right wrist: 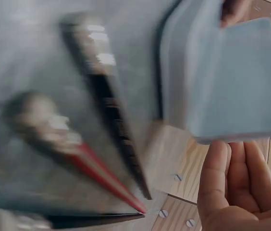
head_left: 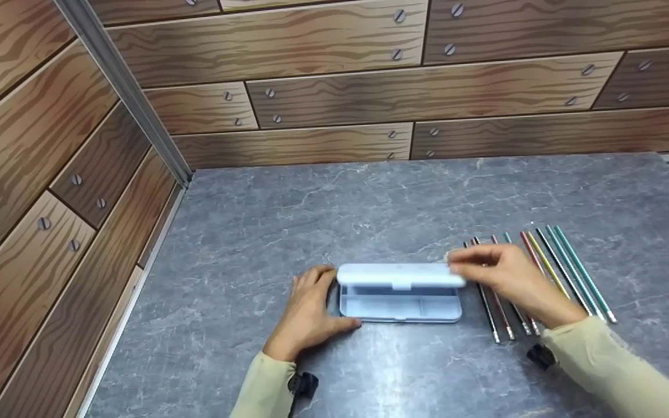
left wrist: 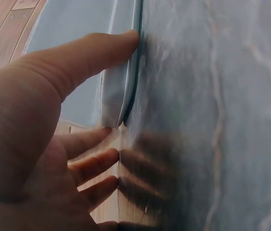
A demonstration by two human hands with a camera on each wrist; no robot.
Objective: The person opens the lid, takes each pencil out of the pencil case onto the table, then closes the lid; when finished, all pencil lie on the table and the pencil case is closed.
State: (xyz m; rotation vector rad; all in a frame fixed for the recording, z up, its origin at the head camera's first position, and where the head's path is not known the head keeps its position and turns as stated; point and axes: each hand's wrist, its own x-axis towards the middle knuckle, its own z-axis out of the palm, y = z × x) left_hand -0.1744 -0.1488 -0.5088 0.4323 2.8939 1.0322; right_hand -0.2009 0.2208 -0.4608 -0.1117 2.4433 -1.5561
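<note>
A light blue pencil case (head_left: 401, 307) lies on the table with its hinged lid (head_left: 395, 274) partly raised. Inside the tray, a small divider stands toward the right. My left hand (head_left: 308, 313) holds the case's left end, thumb on the front rim and fingers round the back left corner. In the left wrist view the thumb (left wrist: 92, 55) presses on the rim, while some fingers rest beside the case on the table. At the lid's right end, my right hand (head_left: 511, 278) pinches its edge; the right wrist view shows the fingers (right wrist: 236, 178) against that end.
Several pencils (head_left: 587, 273) with eraser ends lie roughly side by side right of the case, some partly under my right hand and forearm. Black and red pencils (right wrist: 104, 168) show blurred in the right wrist view. Wood-patterned panels (head_left: 334, 87) border the grey marbled table (head_left: 253, 232).
</note>
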